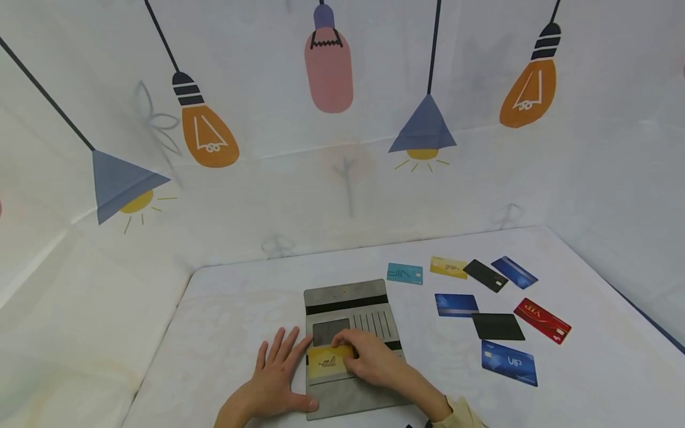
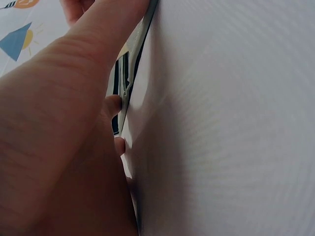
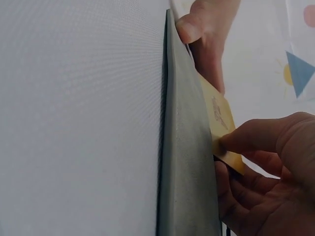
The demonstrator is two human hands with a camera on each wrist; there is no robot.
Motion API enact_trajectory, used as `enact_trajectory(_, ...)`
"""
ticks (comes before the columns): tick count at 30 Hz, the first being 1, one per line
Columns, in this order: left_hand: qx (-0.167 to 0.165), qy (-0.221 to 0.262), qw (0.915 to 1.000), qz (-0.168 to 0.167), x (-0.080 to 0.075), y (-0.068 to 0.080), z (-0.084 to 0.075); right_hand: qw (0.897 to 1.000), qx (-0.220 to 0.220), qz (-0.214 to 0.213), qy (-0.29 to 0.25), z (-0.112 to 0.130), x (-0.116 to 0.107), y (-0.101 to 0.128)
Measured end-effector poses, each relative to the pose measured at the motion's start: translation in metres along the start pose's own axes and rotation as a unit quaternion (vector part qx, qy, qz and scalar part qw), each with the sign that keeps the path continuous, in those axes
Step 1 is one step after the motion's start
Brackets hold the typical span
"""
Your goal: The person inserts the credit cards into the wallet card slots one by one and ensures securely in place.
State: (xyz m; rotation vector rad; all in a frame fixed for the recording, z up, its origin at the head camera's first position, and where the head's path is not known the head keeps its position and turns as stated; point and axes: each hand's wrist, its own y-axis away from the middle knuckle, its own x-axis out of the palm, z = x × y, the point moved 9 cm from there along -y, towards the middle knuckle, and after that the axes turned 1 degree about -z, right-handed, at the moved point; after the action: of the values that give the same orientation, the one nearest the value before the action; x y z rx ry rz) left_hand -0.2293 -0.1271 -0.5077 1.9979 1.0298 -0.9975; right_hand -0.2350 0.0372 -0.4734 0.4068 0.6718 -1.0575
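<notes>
A grey wallet (image 1: 355,399) lies unfolded flat on the table, with black bands, a row of slits and a dark window pocket (image 1: 332,330). Over its left half is a yellow card (image 1: 323,363), its near edge along a pocket line. My right hand (image 1: 377,361) pinches this card at its right end; in the right wrist view the thumb presses on the card (image 3: 219,115), which tilts up from the wallet (image 3: 189,128). My left hand (image 1: 273,380) rests with fingers spread along the wallet's left edge, thumb tip on its near left corner.
To the right lie several loose cards: a teal card (image 1: 404,273), another yellow card (image 1: 448,267), black cards (image 1: 497,327), blue cards (image 1: 508,362) and a red card (image 1: 543,320). A white curtain (image 1: 342,196) printed with lamps stands behind the white table (image 1: 225,309).
</notes>
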Motion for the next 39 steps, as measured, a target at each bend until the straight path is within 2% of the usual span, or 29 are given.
enact_trajectory(8,0.008,0.009,0.9998,-0.014,0.002,-0.002,0.004,1.000,-0.001,0.007,0.010,-0.002,0.002,-0.001)
enact_trajectory(19,0.001,0.002,1.0000,-0.001,-0.001,-0.001,0.000,0.998,-0.034,0.025,0.038,0.000,0.006,-0.001)
enact_trajectory(28,0.005,-0.007,1.0000,0.003,-0.002,0.001,-0.002,0.998,-0.026,0.034,0.051,0.001,0.009,0.002)
enact_trajectory(39,0.009,-0.008,0.9999,0.001,-0.001,0.000,-0.001,0.997,-0.019,0.063,0.029,0.000,0.013,0.003)
